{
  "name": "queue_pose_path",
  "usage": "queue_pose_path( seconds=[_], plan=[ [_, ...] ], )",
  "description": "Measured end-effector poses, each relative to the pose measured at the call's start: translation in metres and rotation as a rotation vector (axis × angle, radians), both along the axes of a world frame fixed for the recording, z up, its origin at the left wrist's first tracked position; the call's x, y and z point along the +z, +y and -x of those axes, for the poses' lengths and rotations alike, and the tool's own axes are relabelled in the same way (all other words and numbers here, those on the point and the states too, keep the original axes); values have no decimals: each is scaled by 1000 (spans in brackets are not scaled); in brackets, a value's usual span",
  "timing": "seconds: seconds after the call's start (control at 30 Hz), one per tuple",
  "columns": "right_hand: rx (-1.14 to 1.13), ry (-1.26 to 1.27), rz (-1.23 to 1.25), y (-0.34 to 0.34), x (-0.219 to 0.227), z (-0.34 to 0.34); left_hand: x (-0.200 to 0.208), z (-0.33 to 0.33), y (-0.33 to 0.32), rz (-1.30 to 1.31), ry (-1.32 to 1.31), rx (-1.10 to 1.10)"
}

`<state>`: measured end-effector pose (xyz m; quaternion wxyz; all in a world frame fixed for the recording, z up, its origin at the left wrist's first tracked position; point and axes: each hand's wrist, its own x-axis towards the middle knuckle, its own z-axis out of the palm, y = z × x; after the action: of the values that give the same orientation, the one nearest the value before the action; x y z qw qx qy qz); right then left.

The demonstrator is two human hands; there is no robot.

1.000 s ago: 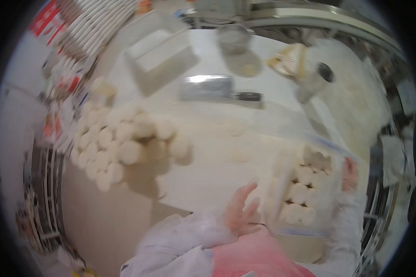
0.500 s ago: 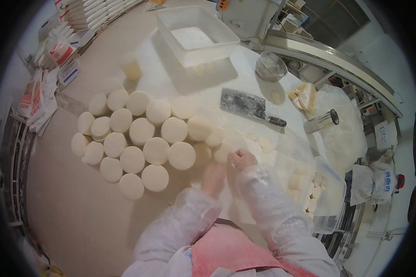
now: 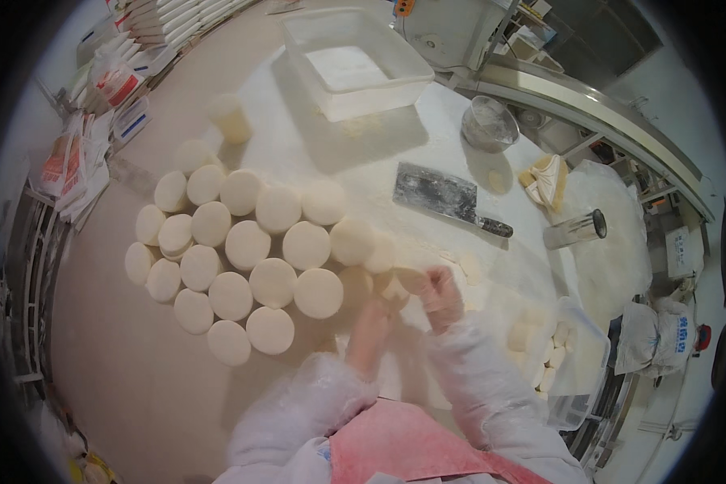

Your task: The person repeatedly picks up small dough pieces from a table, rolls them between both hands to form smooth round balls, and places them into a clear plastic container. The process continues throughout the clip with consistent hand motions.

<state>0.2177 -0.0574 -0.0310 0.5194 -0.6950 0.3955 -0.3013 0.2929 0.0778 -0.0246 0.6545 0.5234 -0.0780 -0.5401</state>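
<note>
Stacks of round, pale dough wrappers (image 3: 249, 244) cover the left middle of the floured table (image 3: 121, 355). A thin, pale dough round (image 3: 412, 280) sits between my hands, just right of the stacks. My right hand (image 3: 441, 300) has its fingers closed on the edge of this dough round. Beside the stacks, my left hand (image 3: 369, 331) is low and smeared by motion; its fingers are hard to make out. Both forearms wear clear plastic sleeves. To the right, a box (image 3: 593, 323) contains several small dough pieces (image 3: 553, 355).
A floury cleaver (image 3: 436, 192) lies beyond my right hand. Farther back stand a white tub (image 3: 355, 101), a bowl (image 3: 490, 125) and a pale cup (image 3: 231, 121). At right are a metal cylinder (image 3: 574, 230), a yellow-and-white cloth (image 3: 545, 181) and a big plastic bag (image 3: 613, 234).
My right hand has shifted slightly right and away from my left hand, and the dough round now shows between them. The whole view has shifted a little.
</note>
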Motion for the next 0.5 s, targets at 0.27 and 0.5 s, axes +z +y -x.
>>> queue_pose_path(
  seconds=[0.27, 0.5],
  plan=[
    [94, 360, 317, -30, -5, -42, -4, 26, 42, -249, 218, 12],
    [89, 211, -438, -36, -14, -63, -3, 32, 44, -250, 265, 29]
  ],
)
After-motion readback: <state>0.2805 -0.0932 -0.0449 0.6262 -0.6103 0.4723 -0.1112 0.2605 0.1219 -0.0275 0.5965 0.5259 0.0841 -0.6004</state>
